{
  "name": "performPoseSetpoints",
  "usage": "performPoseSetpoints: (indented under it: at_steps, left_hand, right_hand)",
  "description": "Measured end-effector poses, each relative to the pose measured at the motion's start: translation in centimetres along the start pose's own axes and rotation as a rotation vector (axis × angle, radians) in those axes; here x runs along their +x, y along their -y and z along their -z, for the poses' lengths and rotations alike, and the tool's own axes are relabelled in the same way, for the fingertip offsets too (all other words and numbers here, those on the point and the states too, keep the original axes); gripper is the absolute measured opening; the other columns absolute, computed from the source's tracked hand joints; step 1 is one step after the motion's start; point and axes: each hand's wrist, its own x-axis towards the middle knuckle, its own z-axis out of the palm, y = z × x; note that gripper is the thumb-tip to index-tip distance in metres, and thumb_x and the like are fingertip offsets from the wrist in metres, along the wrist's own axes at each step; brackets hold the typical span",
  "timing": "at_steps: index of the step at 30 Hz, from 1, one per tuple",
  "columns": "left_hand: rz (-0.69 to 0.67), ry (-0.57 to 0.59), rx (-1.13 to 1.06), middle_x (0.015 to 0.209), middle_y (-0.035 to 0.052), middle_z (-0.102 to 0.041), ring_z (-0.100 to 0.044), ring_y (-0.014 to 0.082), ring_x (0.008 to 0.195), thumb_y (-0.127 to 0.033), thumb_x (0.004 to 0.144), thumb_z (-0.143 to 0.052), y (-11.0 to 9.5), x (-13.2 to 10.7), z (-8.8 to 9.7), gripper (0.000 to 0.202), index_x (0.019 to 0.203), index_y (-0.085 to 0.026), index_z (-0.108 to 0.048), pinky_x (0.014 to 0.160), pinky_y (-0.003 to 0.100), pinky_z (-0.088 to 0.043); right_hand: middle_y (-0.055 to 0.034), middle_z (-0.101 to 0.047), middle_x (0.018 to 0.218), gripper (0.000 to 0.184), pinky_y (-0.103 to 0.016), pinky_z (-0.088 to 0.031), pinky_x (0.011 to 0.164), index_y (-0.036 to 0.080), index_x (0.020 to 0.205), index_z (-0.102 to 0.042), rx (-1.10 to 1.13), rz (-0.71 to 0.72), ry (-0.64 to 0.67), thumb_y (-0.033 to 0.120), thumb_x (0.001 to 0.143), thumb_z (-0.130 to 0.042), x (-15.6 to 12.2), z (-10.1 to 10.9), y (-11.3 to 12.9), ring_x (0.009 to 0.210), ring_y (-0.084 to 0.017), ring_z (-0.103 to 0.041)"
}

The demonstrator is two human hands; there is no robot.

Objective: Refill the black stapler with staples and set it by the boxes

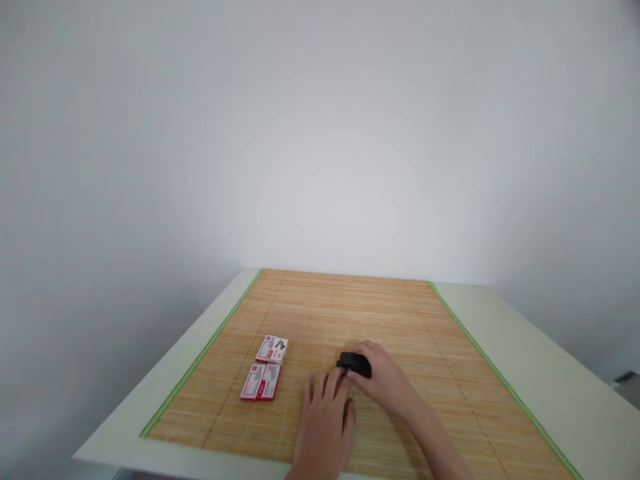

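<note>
Two hands on bamboo mat (350,300): right hand (385,380) fingers curled around small black object (355,365), mid-mat. Left hand (325,417) flat, fingers spread, just beside it. Two red-white boxes (265,370) lie left.

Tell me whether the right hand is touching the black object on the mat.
Touching. In the head view the right hand has its fingers wrapped over the black object, with no gap between them.
</note>
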Motion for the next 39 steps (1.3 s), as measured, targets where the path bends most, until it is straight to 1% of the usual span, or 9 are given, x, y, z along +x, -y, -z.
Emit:
performPoseSetpoints:
  at_steps: [6,9,12,15,21,24,30,33,39]
  left_hand:
    - [0.014,0.014,-0.004,0.15,0.0016,-0.054,-0.046,0.029,0.137,-0.022,0.098,-0.05,-0.1,0.2,0.3,0.051,0.147,-0.036,-0.052,0.123,0.066,-0.015]
    - [0.014,-0.001,0.003,0.148,0.0021,-0.057,-0.048,0.0285,0.135,-0.022,0.098,-0.049,-0.1,0.3,0.3,0.053,0.149,-0.038,-0.049,0.123,0.067,-0.013]
    - [0.011,-0.019,0.014,0.147,0.0024,-0.058,-0.049,0.0282,0.134,-0.02,0.097,-0.05,0.0,0.2,0.1,0.055,0.15,-0.038,-0.048,0.124,0.067,-0.012]
    - [-0.014,-0.03,0.047,0.147,0.0034,-0.057,-0.05,0.0284,0.134,-0.018,0.097,-0.05,0.2,0.1,-0.2,0.058,0.152,-0.037,-0.046,0.123,0.068,-0.014]
    - [-0.09,-0.063,0.04,0.145,0.0044,-0.058,-0.053,0.0254,0.132,-0.015,0.098,-0.047,0.7,-0.2,-0.5,0.054,0.149,-0.032,-0.051,0.118,0.054,-0.037]
    - [-0.042,-0.154,0.038,0.133,0.0053,-0.065,-0.057,0.0243,0.125,-0.013,0.099,-0.045,2.4,-0.8,0.1,0.043,0.135,-0.029,-0.063,0.112,0.048,-0.045]
    - [0.29,-0.463,0.283,0.15,0.015,-0.048,-0.039,0.0388,0.141,-0.026,0.098,-0.055,7.9,-2.5,3.4,0.038,0.135,-0.02,-0.063,0.116,0.065,-0.032]
    - [0.232,-0.369,0.261,0.153,0.0098,-0.048,-0.037,0.0365,0.144,-0.02,0.098,-0.052,8.0,-3.5,4.1,0.041,0.137,-0.028,-0.062,0.119,0.065,-0.027]
    - [-0.124,0.135,-0.147,0.142,0.0,-0.059,-0.054,0.0211,0.129,-0.01,0.097,-0.048,3.0,-2.9,3.5,0.053,0.14,-0.04,-0.057,0.11,0.039,-0.047]
  right_hand:
    - [-0.0057,-0.065,0.101,0.013,-0.039,-0.043,0.093,0.024,0.093,-0.071,-0.178,0.027,-0.242,0.026,0.08,-0.072,1.3,0.7,2.2,0.103,-0.026,-0.059]
    - [-0.004,-0.065,0.092,0.019,-0.035,-0.045,0.084,0.023,0.101,-0.07,-0.104,-0.062,-0.384,0.033,0.086,-0.065,-0.4,2.3,0.1,0.089,-0.022,-0.06]
    - [-0.0031,-0.068,0.086,0.032,-0.032,-0.046,0.071,0.021,0.109,-0.068,0.03,-0.298,-0.519,0.045,0.089,-0.058,-3.3,3.4,-3.4,0.075,-0.021,-0.061]
    - [-0.0068,-0.074,0.097,0.042,-0.034,-0.049,0.076,0.02,0.113,-0.068,0.179,-0.489,-0.565,0.052,0.091,-0.051,-5.9,3.2,-6.5,0.085,-0.024,-0.067]
    - [-0.0116,-0.075,0.109,0.051,-0.039,-0.05,0.087,0.018,0.115,-0.07,0.29,-0.544,-0.569,0.058,0.089,-0.049,-7.8,1.9,-8.4,0.101,-0.03,-0.068]
    - [-0.0085,-0.075,0.097,0.06,-0.038,-0.05,0.083,0.018,0.126,-0.066,0.291,-0.57,-0.576,0.061,0.087,-0.053,-8.8,1.6,-8.3,0.09,-0.028,-0.069]
    - [-0.0039,-0.07,0.086,0.067,-0.036,-0.05,0.072,0.019,0.135,-0.058,0.233,-0.627,-0.585,0.065,0.087,-0.051,-12.8,0.9,-8.3,0.075,-0.024,-0.066]
    - [-0.0054,-0.071,0.086,0.067,-0.036,-0.05,0.07,0.019,0.134,-0.057,0.209,-0.621,-0.559,0.066,0.088,-0.05,-13.4,0.7,-7.5,0.072,-0.024,-0.066]
    - [-0.0082,-0.074,0.089,0.064,-0.036,-0.054,0.072,0.019,0.129,-0.062,0.3,-0.607,-0.45,0.067,0.087,-0.052,-12.4,-1.0,-3.6,0.076,-0.026,-0.068]
